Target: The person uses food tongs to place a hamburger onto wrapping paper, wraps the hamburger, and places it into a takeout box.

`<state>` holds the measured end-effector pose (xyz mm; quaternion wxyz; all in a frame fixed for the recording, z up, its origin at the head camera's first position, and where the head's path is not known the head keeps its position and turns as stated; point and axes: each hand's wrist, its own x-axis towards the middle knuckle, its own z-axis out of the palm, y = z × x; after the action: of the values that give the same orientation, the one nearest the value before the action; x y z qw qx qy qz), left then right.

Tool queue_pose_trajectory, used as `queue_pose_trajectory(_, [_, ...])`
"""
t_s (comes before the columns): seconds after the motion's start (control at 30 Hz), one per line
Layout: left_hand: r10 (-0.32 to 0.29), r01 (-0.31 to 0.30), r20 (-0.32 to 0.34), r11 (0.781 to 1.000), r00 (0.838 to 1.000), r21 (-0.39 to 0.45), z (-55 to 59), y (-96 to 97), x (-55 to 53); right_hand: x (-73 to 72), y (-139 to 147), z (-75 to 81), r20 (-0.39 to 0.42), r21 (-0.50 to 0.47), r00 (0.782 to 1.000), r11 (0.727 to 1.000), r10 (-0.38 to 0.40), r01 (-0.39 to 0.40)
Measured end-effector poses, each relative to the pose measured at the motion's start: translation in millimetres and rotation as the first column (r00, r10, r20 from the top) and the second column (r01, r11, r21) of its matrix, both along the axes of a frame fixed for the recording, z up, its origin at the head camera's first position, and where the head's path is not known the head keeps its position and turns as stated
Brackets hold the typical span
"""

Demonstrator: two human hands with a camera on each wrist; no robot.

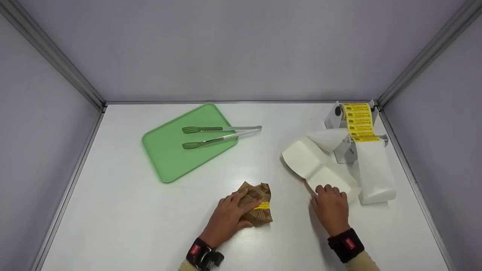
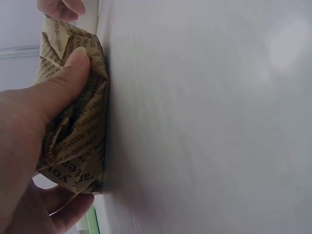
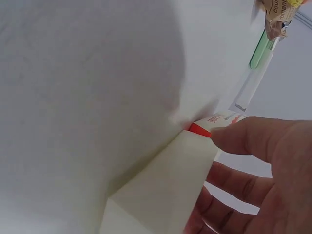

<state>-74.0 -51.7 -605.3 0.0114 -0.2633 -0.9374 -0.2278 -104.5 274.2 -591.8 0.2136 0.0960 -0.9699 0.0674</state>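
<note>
My left hand (image 1: 227, 217) grips a parcel wrapped in brown printed paper (image 1: 263, 215) on the table. A yellow label (image 1: 263, 205) is stuck across that wrapping. In the left wrist view the thumb lies along one side of the wrapped parcel (image 2: 87, 131), while curled fingers show at its other side. Farther right, an unfolded cream paper clamshell box (image 1: 301, 156) lies spread with its inside up. My right hand (image 1: 331, 209) pinches the near half's edge. The right wrist view shows the thumb against the box wall (image 3: 165, 180) and the other fingers behind it.
A green tray (image 1: 167, 165) lies at the back left, with metal tongs (image 1: 222, 139) across it and past its right edge. At the right stands a label dispenser (image 1: 344, 148) with a yellow label roll (image 1: 358, 118); its white backing strip (image 1: 374, 173) hangs forward beside the box.
</note>
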Motion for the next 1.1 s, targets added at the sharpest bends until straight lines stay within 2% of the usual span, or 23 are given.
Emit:
queue_pose_trajectory(0.23, [0.005,-0.005,0.007,1.0,1.0,0.002,0.8,-0.6,1.0,-1.5,-6,-8.6,0.041,-0.018,0.999,1.0,0.005,-0.005])
queue_pose_trajectory(0.4, [0.008,-0.008,0.008,1.0,1.0,0.002,0.8,-1.1,1.2,-3.0,-21,-11.8,0.059,-0.043,0.997,0.998,0.054,-0.051])
queue_pose_trajectory(0.53, [0.008,-0.008,0.009,1.0,1.0,-0.004,1.0,-1.3,1.7,-2.1,-38,-10.2,0.119,-0.086,0.989,0.994,0.084,-0.074])
queue_pose_trajectory(0.63, [0.01,-0.01,0.016,1.0,1.0,-0.011,0.9,-1.9,2.1,-1.6,-50,-6.6,0.201,-0.152,0.975,0.987,0.089,-0.059])
queue_pose_trajectory(0.73, [0.022,-0.021,0.024,1.0,0.999,-0.016,1.1,-3.0,2.3,-2.7,-63,-0.6,0.291,-0.251,0.951,0.968,0.101,-0.026])
queue_pose_trajectory(0.87, [0.036,-0.036,0.028,0.999,0.999,-0.018,1.0,-4.6,2.6,-4.8,-77,8.1,0.365,-0.363,0.916,0.931,0.166,-0.024])
queue_pose_trajectory(0.93, [0.039,-0.038,0.025,0.999,0.999,-0.021,0.8,-4.8,2.7,-5.5,-82,10.1,0.381,-0.389,0.903,0.92,0.199,-0.039])
queue_pose_trajectory(1.03, [0.039,-0.039,0.023,0.999,0.999,-0.031,0.9,-4.8,3.1,-5.2,-86,9.9,0.384,-0.395,0.897,0.917,0.217,-0.053])
queue_pose_trajectory(1.1, [0.04,-0.039,0.017,0.998,0.999,-0.04,0.9,-5.4,3.9,-3.6,-87,7.9,0.348,-0.372,0.912,0.925,0.216,-0.077])
